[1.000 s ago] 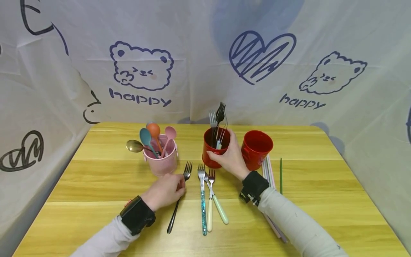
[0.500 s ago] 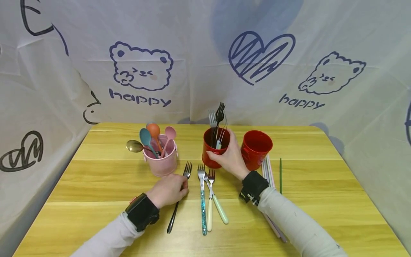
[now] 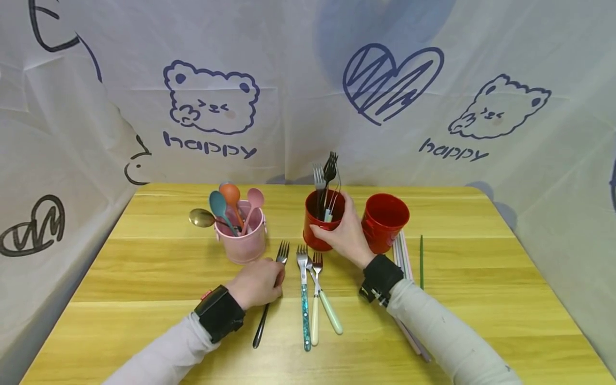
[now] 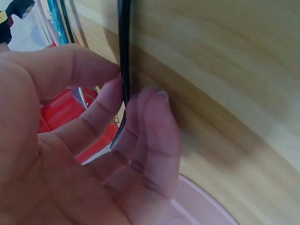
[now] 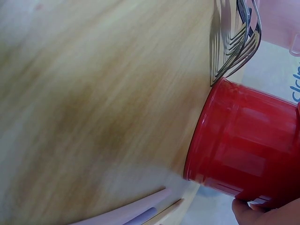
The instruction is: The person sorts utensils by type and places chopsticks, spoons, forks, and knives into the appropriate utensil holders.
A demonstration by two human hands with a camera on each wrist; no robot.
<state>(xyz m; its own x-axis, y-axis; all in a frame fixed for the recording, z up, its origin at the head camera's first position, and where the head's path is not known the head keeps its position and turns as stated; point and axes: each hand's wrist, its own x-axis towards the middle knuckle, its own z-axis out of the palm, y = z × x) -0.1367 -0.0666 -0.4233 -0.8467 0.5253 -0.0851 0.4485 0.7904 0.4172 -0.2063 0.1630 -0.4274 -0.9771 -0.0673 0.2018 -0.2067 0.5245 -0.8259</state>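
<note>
My left hand (image 3: 257,283) pinches a dark fork (image 3: 260,323) on the table; in the left wrist view, thumb and index finger meet at its black handle (image 4: 123,42). My right hand (image 3: 347,238) grips the wall of a red cup (image 3: 315,235), thumb in front. Several forks (image 3: 330,168) stand in that cup, tines up. Between the hands lie a turquoise-handled fork (image 3: 305,310), a cream-handled fork (image 3: 315,321) and a pale green-handled utensil (image 3: 331,313), its head partly hidden under the others.
Behind my left hand stands a pink pail (image 3: 243,248) with several spoons (image 3: 218,203). A second red cup (image 3: 385,224) is right of my right hand. Pale sticks (image 3: 401,256) and a green stick (image 3: 421,262) lie on the wooden table (image 3: 491,299), partly under my right forearm.
My left hand has shifted slightly right along the dark fork, which has moved only a trace. The right hand and red cup have stayed put.
</note>
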